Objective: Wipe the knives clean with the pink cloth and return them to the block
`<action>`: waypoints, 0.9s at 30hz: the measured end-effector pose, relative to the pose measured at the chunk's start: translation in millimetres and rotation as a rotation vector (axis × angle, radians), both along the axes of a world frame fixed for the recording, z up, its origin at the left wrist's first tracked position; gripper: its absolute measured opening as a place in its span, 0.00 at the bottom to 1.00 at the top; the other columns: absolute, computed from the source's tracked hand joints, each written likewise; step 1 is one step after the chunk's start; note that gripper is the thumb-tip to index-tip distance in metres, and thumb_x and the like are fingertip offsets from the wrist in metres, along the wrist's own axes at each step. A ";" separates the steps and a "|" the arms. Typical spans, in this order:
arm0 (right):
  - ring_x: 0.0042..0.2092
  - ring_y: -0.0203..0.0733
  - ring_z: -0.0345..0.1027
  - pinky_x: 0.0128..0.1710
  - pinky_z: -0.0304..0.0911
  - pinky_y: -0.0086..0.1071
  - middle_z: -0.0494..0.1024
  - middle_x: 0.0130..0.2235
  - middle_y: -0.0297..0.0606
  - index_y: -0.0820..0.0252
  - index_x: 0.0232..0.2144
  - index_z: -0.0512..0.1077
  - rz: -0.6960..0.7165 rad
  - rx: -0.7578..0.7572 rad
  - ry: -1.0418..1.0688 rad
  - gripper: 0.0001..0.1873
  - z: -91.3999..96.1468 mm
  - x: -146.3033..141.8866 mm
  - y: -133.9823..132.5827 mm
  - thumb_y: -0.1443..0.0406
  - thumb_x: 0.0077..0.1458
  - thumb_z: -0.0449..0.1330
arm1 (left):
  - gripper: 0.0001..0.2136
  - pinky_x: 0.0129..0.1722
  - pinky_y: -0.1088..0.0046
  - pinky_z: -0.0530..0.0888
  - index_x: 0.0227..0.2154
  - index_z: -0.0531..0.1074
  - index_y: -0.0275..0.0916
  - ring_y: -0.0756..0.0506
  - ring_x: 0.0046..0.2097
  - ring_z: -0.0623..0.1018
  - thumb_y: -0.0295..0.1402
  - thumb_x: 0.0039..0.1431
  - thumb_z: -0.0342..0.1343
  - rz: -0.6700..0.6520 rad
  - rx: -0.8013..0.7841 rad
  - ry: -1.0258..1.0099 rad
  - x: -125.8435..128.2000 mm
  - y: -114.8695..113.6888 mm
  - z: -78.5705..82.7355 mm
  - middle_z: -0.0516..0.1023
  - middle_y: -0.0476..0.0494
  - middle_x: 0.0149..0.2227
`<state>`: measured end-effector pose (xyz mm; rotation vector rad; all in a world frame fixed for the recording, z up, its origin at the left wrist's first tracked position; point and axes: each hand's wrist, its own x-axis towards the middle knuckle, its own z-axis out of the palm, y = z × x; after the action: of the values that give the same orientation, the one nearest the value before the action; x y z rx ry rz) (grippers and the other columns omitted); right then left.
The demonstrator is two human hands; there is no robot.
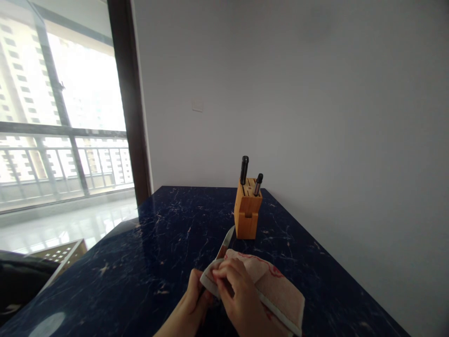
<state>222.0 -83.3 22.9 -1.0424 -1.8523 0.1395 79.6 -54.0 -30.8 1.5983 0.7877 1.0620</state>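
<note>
A kitchen knife [226, 242] points away from me, its blade tip close to the base of the wooden knife block [247, 220]. My left hand [194, 299] is closed around the knife's handle, which is mostly hidden by the fingers and cloth. My right hand [238, 295] pinches a pink cloth [280, 285] with a white edge and red pattern. Part of that cloth is folded over the blade near the handle, and the rest drapes to the right onto the table. Two handles stick up from the block: a taller black one [244, 169] and a shorter one [258, 184].
The dark blue marbled table [168, 238] runs to the grey wall [298, 117] at the back and right. At the lower left stand a perforated pale chair or rack [66, 257] and a black item [24, 276]. A window [84, 93] is on the left.
</note>
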 end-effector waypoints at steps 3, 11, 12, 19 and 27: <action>0.41 0.38 0.63 0.47 0.58 0.38 0.70 0.34 0.35 0.57 0.30 0.63 -0.022 -0.014 -0.003 0.10 -0.6 1.0 0.0 0.77 0.52 0.50 | 0.14 0.19 0.80 0.58 0.32 0.59 0.41 0.55 0.21 0.62 0.48 0.57 0.46 0.002 0.006 -0.029 0.7 0.8 0.0 0.67 0.54 0.25; 0.40 0.38 0.64 0.47 0.57 0.38 0.70 0.34 0.35 0.58 0.30 0.62 -0.013 -0.009 -0.019 0.09 0.3 0.5 -0.5 0.76 0.52 0.50 | 0.14 0.15 0.82 0.53 0.30 0.57 0.41 0.58 0.17 0.58 0.48 0.56 0.48 0.022 -0.041 -0.009 2.4 -0.3 -1.5 0.65 0.57 0.22; 0.41 0.38 0.63 0.47 0.57 0.38 0.70 0.34 0.35 0.57 0.30 0.63 -0.010 -0.011 -0.018 0.09 0.3 0.6 -0.2 0.76 0.52 0.50 | 0.15 0.14 0.83 0.52 0.30 0.57 0.42 0.58 0.16 0.57 0.48 0.56 0.48 0.017 -0.059 -0.019 2.6 -1.4 0.0 0.65 0.57 0.21; 0.42 0.40 0.63 0.45 0.58 0.38 0.70 0.34 0.37 0.58 0.29 0.63 -0.053 -0.073 0.013 0.09 -0.9 2.4 1.8 0.76 0.51 0.50 | 0.14 0.13 0.83 0.47 0.32 0.59 0.41 0.59 0.15 0.56 0.47 0.56 0.49 -0.013 -0.070 -0.130 4.0 -2.3 7.2 0.66 0.57 0.22; 0.40 0.41 0.64 0.43 0.59 0.37 0.71 0.34 0.38 0.58 0.28 0.64 -0.081 -0.073 0.040 0.09 -1.5 2.4 4.4 0.76 0.49 0.50 | 0.15 0.13 0.83 0.47 0.33 0.59 0.41 0.59 0.15 0.55 0.48 0.54 0.50 0.002 -0.085 -0.212 7.7 -2.5 10.6 0.65 0.58 0.20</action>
<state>224.4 -79.0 21.4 -1.1553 -1.7776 0.1790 87.3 -56.5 -20.2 1.3872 0.6816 1.1623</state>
